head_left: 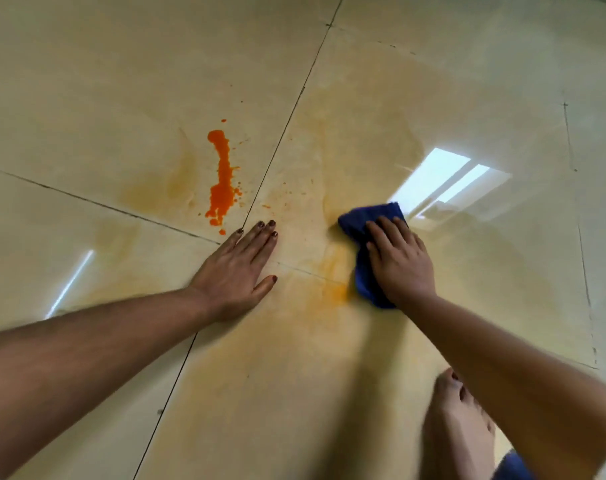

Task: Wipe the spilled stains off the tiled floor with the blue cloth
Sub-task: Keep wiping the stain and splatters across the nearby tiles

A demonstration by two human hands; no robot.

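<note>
Two bare arms reach in from the bottom corners, both cut off by the frame edge before the elbow. Farthest left, a thin bright streak of reflected light (71, 282) lies on the glossy cream tiled floor (86, 81), crossed by dark grout lines. Beside it, a faint yellowish smear (176, 185) fades into the tile with no clear edge. Next comes the thick orange stain (221, 181), a long puddle with small specks scattered round it, sitting just beyond the fingertips of the left hand (237, 271). That hand lies flat on the floor, fingers straight and together, thumb spread, its grip released and holding nothing. Between the hands a blurry orange-yellow patch (336, 289) spreads along a grout line, touching the near edge of the blue cloth (358, 223). The cloth rests on the floor right of centre; much of it is hidden under the right hand (398, 261), so only its far end and left side show. The right hand presses down on it, fingers slightly bent over the fabric; whether they clutch it or only push cannot be told. A window reflection (447, 178) glares on the tile just beyond the cloth. At lower right a bare foot (457, 417) is blurred and partly hidden behind the right forearm, with a scrap of blue clothing (512, 467) cut off at the bottom edge.
</note>
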